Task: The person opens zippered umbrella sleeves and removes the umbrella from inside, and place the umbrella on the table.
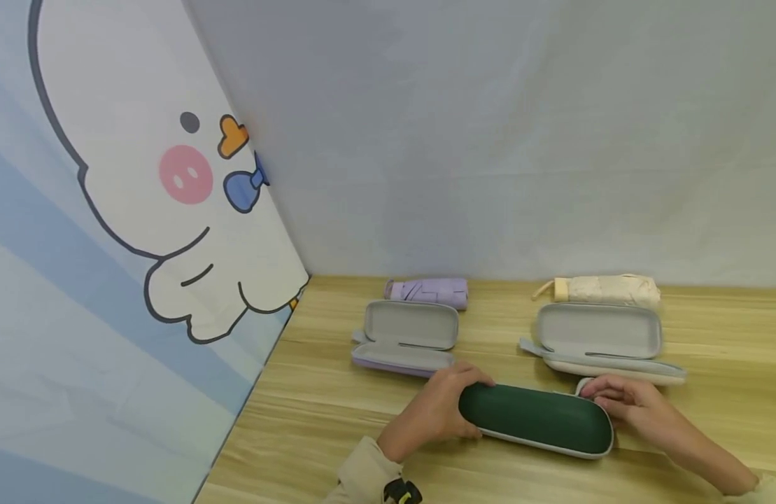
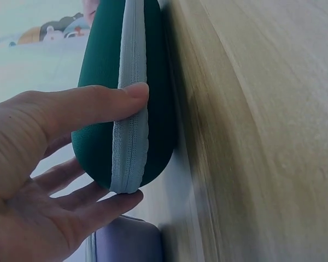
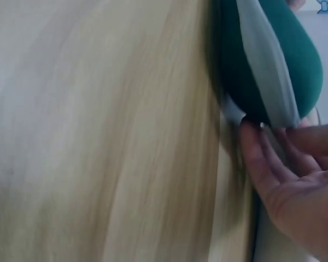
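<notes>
A closed green zip case (image 1: 535,418), long with rounded ends, lies across the front of the table, a pale grey zipper band (image 2: 132,54) running round its side. My left hand (image 1: 444,404) grips its left end, thumb on the zipper band and fingers round the far side. At the other end, my right hand (image 1: 627,400) pinches at the zipper pull (image 3: 262,125), which the fingers mostly hide. A pale loop (image 1: 581,386) shows beside these fingertips.
Behind my hands lie an opened purple case (image 1: 400,360) and an opened cream case (image 1: 614,367), both lined in grey. A folded purple umbrella (image 1: 432,292) and a folded cream umbrella (image 1: 608,289) lie behind them by the pale backdrop (image 1: 488,140). A cartoon-printed cloth (image 1: 129,280) borders the table's left.
</notes>
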